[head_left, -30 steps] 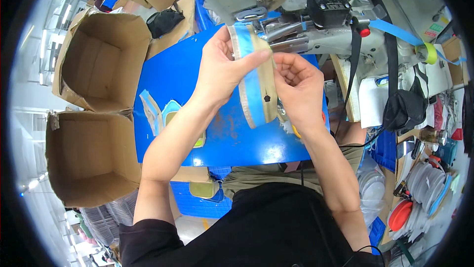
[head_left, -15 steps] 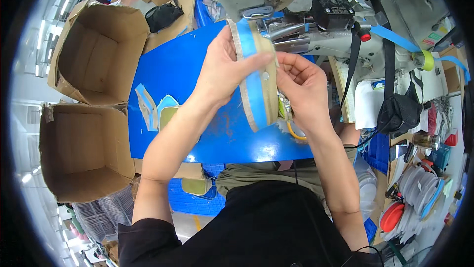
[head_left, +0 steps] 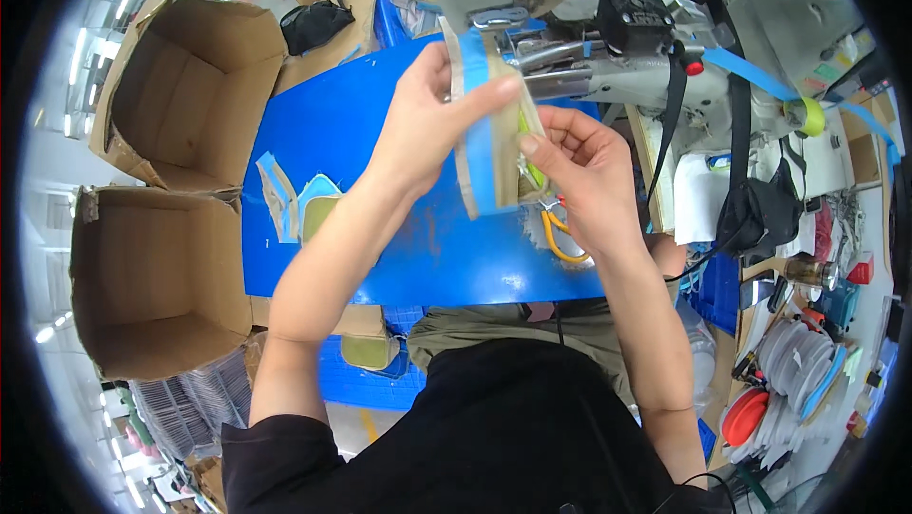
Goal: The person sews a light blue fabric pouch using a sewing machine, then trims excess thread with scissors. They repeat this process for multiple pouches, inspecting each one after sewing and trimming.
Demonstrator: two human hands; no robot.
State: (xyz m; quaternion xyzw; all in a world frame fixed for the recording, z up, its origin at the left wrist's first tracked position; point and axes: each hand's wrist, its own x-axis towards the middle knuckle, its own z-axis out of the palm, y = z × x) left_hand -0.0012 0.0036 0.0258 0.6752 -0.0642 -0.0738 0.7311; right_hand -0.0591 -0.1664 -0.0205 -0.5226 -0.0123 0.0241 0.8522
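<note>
Left hand (head_left: 429, 124) grips the top of a tan and blue fabric piece (head_left: 486, 148), thumb pressed across its upper edge, fingers wrapped behind; the piece is held upright in the air above the blue table (head_left: 380, 219), just in front of the sewing machine (head_left: 608, 48). Right hand (head_left: 581, 177) pinches the piece's right edge, thumb and fingertips closed on it near a bit of yellow-green trim. Blue tabletop is glossy, scuffed pale near its front right, where yellow-handled snips (head_left: 560, 234) lie just below the right hand. Cut blue and tan pieces (head_left: 296, 200) lie loose on the table's left side, well apart from the hands. Two open cardboard boxes stand left of the table: upper box (head_left: 180, 86) at the far corner, lower box (head_left: 152, 276) nearer the person, both open side up. The grey-white machine has a black strap and blue tape hanging off it. Right of the machine, a cluttered bench with a black pouch (head_left: 750, 215), white papers, small bottles. Lower right, a stack of round discs (head_left: 793, 376) and a red disc. Floor at left is bright with ceiling light glare. Blue crate (head_left: 366, 376) under the table edge.
</note>
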